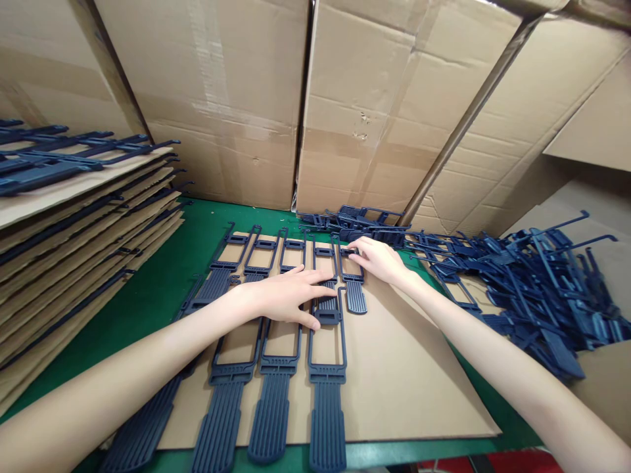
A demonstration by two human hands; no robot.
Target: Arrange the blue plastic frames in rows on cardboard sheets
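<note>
Dark blue plastic frames with ribbed paddle ends lie in two rows on a cardboard sheet (394, 381). My left hand (290, 295) lies with spread fingers over the middle of the rows, its thumb and fingertips by the top of a near-row frame (328, 394). My right hand (377, 257) has its fingers bent onto the upper part of the rightmost far-row frame (355, 295); the palm hides part of the grip. Another near-row frame (271, 407) lies to the left, partly under my left hand and forearm.
At left stands a stack of cardboard sheets (93, 263) layered with similar frames. A tangled heap of blue frames (532, 282) lies at right, with a smaller pile (355, 220) behind the sheet. Large cardboard boxes (221, 98) wall the back of the green table (197, 220).
</note>
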